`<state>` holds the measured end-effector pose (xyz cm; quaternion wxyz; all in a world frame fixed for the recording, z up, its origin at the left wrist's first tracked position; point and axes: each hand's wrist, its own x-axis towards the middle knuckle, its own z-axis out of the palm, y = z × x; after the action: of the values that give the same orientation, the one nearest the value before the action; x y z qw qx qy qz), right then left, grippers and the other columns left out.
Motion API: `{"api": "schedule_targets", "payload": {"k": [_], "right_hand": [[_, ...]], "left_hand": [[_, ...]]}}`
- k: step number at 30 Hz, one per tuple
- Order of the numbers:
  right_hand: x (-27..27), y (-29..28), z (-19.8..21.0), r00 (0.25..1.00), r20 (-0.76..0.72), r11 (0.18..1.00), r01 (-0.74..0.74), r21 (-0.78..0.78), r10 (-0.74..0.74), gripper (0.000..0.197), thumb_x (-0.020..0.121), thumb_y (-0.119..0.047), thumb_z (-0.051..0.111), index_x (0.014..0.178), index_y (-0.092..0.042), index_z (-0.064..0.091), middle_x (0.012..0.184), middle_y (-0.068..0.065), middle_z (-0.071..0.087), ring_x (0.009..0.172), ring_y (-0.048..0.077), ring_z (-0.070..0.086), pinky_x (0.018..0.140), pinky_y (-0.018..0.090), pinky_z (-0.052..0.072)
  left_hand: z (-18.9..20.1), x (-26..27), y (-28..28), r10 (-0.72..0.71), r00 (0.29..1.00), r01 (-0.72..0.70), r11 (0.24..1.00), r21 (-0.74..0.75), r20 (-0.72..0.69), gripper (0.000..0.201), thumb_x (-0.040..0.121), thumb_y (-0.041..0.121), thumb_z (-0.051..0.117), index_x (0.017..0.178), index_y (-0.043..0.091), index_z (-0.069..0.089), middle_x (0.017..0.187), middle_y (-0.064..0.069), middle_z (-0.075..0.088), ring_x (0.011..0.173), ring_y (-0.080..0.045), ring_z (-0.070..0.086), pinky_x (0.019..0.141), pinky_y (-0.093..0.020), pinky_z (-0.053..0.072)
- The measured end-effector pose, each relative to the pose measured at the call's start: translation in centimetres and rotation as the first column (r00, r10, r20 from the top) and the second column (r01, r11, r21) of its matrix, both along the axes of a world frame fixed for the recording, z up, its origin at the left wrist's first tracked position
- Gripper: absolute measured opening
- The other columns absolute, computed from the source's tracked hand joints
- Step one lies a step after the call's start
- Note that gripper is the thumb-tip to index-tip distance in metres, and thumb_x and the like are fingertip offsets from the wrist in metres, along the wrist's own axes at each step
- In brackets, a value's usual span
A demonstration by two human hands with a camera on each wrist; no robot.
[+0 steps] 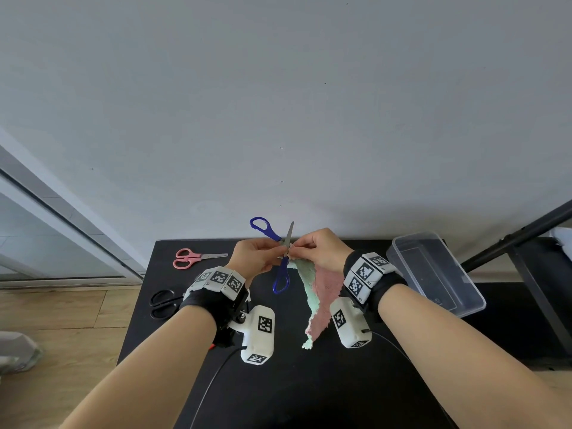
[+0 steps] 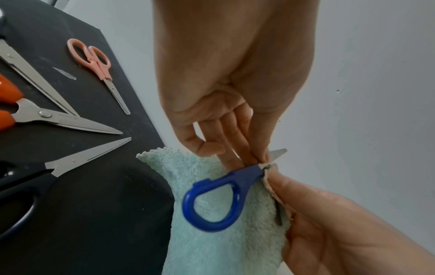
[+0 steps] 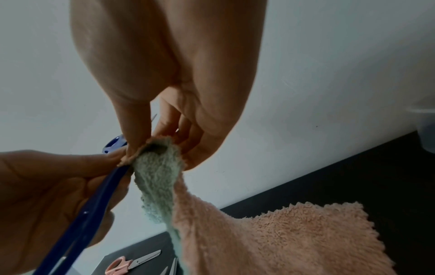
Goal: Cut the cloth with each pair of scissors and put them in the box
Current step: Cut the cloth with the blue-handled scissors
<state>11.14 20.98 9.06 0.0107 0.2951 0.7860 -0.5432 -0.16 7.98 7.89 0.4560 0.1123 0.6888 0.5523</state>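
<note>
Above the black table [image 1: 309, 382] my left hand [image 1: 280, 250] pinches the blue-handled scissors [image 1: 261, 226] near their pivot. Their blades stand wide open, one handle up and one hanging down. In the left wrist view my fingertips [image 2: 256, 158] close on the steel just past the blue handle [image 2: 244, 174]. Beside them my right hand [image 1: 298, 249] pinches the top edge of the green-and-pink cloth [image 1: 325, 289], held right against the pivot. The cloth [image 3: 282, 232] hangs down, its lower part on the table. The clear plastic box [image 1: 433, 274] stands empty at the right.
Pink scissors [image 1: 188, 258] lie at the table's back left and black-handled scissors [image 1: 162, 303] at its left edge. The left wrist view also shows orange-handled scissors [image 2: 47, 115] there. A dark metal frame [image 1: 526, 236] stands beyond the box. A wall is close behind the table.
</note>
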Motion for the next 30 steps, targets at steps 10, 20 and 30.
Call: {"api": "schedule_targets", "payload": {"k": [10,20,30], "right_hand": [[0.7,0.1,-0.5,0.999,0.027,1.0,0.024,0.007,-0.024,0.018,0.084,-0.018,0.07,0.097,-0.006,0.073,0.096,0.008,0.072,0.087,0.012,0.065,0.08,0.016,0.048],[3.0,0.4,-2.9,0.896,-0.049,0.862,0.409,-0.299,-0.442,0.011,0.078,-0.013,0.076,0.088,-0.009,0.074,0.093,0.012,0.072,0.091,0.021,0.067,0.088,0.035,0.055],[0.7,-1.7,-2.4,0.761,-0.022,0.489,0.394,-0.779,-0.648,0.017,0.088,-0.005,0.061,0.103,-0.001,0.066,0.093,0.011,0.071,0.084,0.019,0.068,0.073,0.027,0.057]], "left_hand": [[-0.4,-0.8,-0.1,0.009,0.999,-0.009,1.0,-0.011,-0.031,0.004,0.082,0.009,0.071,0.084,0.008,0.068,0.074,-0.005,0.073,0.064,-0.014,0.069,0.063,-0.024,0.044],[-0.1,-3.2,-1.2,0.158,0.986,-0.159,0.987,0.023,0.043,0.013,0.085,0.006,0.067,0.096,0.0,0.066,0.084,-0.008,0.072,0.065,-0.01,0.071,0.052,-0.014,0.045],[-0.8,-1.7,-0.5,0.189,0.949,-0.215,0.973,0.079,0.252,0.021,0.083,0.008,0.069,0.103,0.002,0.065,0.092,-0.008,0.073,0.077,-0.012,0.072,0.071,-0.023,0.05]]}}
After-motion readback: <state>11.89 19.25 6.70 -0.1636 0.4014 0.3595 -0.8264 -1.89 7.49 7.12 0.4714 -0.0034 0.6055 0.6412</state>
